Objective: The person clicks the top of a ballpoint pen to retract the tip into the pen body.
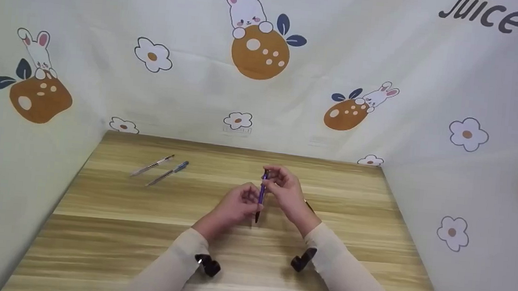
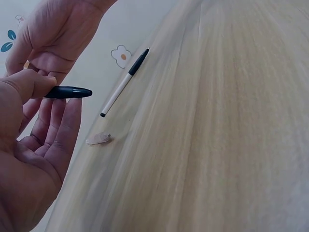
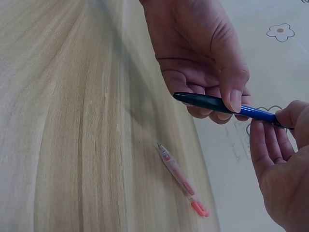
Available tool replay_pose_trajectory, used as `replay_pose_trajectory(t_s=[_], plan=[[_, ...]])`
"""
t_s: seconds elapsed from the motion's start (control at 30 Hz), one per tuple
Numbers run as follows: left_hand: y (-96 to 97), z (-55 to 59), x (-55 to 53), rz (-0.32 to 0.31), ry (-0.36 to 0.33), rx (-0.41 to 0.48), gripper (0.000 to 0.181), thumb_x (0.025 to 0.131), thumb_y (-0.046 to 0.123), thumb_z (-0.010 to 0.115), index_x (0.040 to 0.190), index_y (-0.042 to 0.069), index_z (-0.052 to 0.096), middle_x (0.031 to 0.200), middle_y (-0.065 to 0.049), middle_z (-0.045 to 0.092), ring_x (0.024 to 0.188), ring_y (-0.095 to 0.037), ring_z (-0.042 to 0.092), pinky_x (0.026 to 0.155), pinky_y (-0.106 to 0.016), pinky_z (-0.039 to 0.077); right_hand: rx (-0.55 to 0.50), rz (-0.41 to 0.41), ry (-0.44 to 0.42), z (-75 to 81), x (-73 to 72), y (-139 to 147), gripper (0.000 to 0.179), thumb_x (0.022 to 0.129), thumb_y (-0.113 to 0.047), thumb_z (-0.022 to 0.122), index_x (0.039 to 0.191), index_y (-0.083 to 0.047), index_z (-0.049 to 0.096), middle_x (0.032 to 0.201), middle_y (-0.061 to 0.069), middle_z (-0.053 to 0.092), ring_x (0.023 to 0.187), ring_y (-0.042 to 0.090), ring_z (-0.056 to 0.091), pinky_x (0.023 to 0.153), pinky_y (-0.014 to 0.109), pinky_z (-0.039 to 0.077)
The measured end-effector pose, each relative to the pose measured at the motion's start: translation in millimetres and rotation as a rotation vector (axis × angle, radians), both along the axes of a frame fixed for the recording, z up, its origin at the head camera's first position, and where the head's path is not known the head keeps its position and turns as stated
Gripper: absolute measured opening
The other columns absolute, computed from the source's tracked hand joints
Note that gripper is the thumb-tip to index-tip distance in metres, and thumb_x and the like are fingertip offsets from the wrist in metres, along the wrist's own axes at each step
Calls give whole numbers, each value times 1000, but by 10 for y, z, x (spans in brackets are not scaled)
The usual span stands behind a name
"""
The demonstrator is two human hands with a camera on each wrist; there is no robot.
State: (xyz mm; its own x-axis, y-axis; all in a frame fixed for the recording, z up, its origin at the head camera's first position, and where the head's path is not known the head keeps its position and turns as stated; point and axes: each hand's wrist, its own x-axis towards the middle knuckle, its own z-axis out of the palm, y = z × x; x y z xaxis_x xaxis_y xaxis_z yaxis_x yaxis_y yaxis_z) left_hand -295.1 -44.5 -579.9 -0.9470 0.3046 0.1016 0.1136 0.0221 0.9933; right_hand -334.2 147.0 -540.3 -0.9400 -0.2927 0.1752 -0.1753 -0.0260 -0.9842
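Observation:
Between both hands is a slim blue pen (image 1: pixel 262 193) with a dark tapered end (image 2: pixel 72 92), held nearly upright in the head view. My left hand (image 1: pixel 237 203) pinches it near the lower, dark end, thumb laid across the barrel. At the other end my right hand (image 1: pixel 284 189) pinches it between thumb and fingers, seen also in the right wrist view, where the blue barrel (image 3: pixel 257 113) shows between the two grips. My fingers cover parts of the barrel.
Left on the wooden table (image 1: pixel 105 244) lie a clear pen with red parts (image 1: pixel 152 165) and a clear blue-capped pen (image 1: pixel 167 173). A white pen with a black cap (image 2: pixel 124 83) and a small pale thing (image 2: pixel 99 138) lie farther right. Printed curtains (image 1: pixel 179 96) enclose the table.

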Motion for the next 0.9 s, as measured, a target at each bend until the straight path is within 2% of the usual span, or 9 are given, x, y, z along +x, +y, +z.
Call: replay_pose_trajectory(t_s=[0.27,0.57,0.77,0.9], plan=[[-143,41,-30,18,-37,-80,20,93,0,80,110,2,68,98,-6,71,87,-17,67,73,-28,57,-54,-53,-50,-61,-32,-122,36,99,10,72,134,2,69,108,11,71,96,19,73,85,35,66],[-352,110,-62,73,-8,-202,14,96,0,76,109,3,72,98,-6,70,91,-19,67,78,-31,58,-133,-149,-129,-166,-97,-362,37,97,11,74,133,3,68,112,16,73,96,21,75,91,47,66],[-491,124,-91,111,-11,-284,12,98,2,77,109,6,73,99,-5,72,92,-20,69,81,-35,59,-181,-155,-171,-226,-138,-519,33,99,10,73,130,3,68,112,19,72,96,25,76,90,46,66],[-581,120,-101,127,-4,-313,12,98,1,77,109,6,74,98,-6,72,92,-20,70,82,-36,60,-203,-156,-209,-254,-157,-614,32,99,10,72,130,1,68,110,15,72,96,24,76,90,44,67]])
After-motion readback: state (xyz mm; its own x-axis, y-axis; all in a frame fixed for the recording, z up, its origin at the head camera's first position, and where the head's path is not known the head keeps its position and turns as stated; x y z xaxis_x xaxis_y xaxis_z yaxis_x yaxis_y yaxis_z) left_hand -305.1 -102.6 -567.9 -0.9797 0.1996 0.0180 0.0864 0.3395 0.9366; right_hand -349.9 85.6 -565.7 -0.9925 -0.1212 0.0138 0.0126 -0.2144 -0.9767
